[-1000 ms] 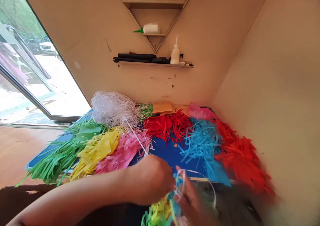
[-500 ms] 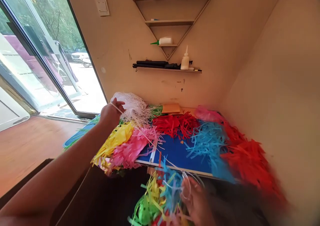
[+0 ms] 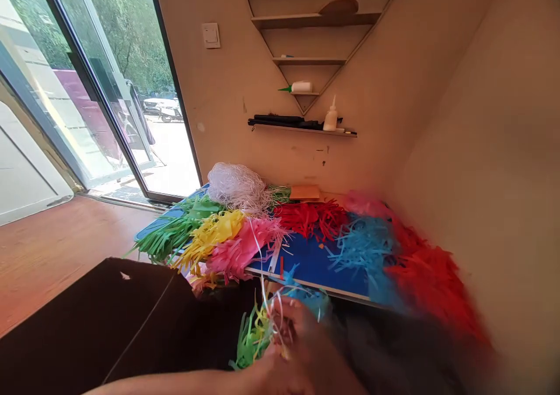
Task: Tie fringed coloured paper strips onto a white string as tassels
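Both my hands meet low in the middle of the view and are blurred. My right hand [image 3: 306, 334] grips a bundle of mixed paper strips [image 3: 252, 339], green, yellow and blue. My left hand [image 3: 268, 370] presses against the same bundle from below, its forearm coming in from the lower left. A thin white string [image 3: 261, 272] runs from the bundle up toward the white string pile [image 3: 236, 185] at the back of the blue table [image 3: 315, 264].
On the table lie fringed paper piles: green [image 3: 172, 234], yellow [image 3: 212, 234], pink [image 3: 245, 246], red [image 3: 310, 217], blue [image 3: 363, 243], and red again [image 3: 422, 275] along the right wall. A dark box [image 3: 109, 319] stands at lower left. A wall shelf holds a glue bottle [image 3: 331, 115]. Glass doors stand on the left.
My left hand has come back from the white string pile to the bundle beside my right hand. The view has tilted up and swung left.
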`<state>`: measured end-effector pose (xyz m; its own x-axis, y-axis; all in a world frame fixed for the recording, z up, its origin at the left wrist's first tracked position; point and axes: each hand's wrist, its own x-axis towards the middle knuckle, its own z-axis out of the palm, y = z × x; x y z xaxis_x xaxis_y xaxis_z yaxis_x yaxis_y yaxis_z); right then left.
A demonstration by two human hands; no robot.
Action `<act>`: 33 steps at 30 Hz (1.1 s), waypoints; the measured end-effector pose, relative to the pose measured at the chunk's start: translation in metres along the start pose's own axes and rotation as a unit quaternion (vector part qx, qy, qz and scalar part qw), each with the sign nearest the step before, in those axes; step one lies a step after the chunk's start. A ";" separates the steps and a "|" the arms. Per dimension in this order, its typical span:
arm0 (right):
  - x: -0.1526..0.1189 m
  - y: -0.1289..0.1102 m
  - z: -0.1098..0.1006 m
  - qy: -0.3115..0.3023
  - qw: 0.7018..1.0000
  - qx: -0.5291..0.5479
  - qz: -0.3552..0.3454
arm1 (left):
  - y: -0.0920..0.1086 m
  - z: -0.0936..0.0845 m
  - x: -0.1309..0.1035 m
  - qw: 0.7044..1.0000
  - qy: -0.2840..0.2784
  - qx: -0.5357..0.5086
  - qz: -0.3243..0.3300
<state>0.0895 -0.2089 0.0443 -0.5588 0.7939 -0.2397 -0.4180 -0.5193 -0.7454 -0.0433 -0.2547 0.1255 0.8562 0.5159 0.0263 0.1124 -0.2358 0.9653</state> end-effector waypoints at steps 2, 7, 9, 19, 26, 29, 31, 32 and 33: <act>-0.020 0.001 -0.007 0.006 0.999 -0.038 -0.009 | -0.002 -0.034 0.000 0.979 0.090 0.171 0.062; -0.061 0.003 -0.031 -0.011 0.998 -0.061 -0.001 | -0.050 -0.088 0.014 0.921 0.020 0.384 -0.056; -0.068 0.005 -0.045 -0.014 0.997 -0.072 -0.013 | -0.076 -0.083 0.013 0.915 0.004 0.394 -0.088; -0.076 0.005 -0.074 0.118 0.984 -0.111 -0.073 | -0.069 -0.061 -0.038 0.886 0.422 0.164 -0.102; -0.069 -0.022 -0.033 0.126 0.965 -0.194 -0.124 | -0.056 0.013 0.025 0.961 0.221 -0.039 -0.163; -0.096 -0.038 -0.054 0.168 0.942 -0.234 -0.170 | -0.066 0.001 0.023 0.957 0.235 -0.061 -0.159; -0.118 -0.043 -0.075 0.216 0.929 -0.227 -0.199 | -0.070 -0.026 0.008 0.934 0.309 -0.078 -0.160; -0.127 -0.042 -0.084 0.237 0.924 -0.216 -0.209 | -0.072 -0.039 0.001 0.916 0.353 -0.099 -0.163; -0.133 -0.039 -0.091 0.252 0.922 -0.203 -0.214 | -0.074 -0.051 -0.006 0.895 0.400 -0.129 -0.149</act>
<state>0.2453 -0.2653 0.0483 0.0412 0.9978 -0.0515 -0.1637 -0.0441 -0.9855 -0.0821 -0.1983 0.0674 0.1615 0.9732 -0.1639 0.0663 0.1550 0.9857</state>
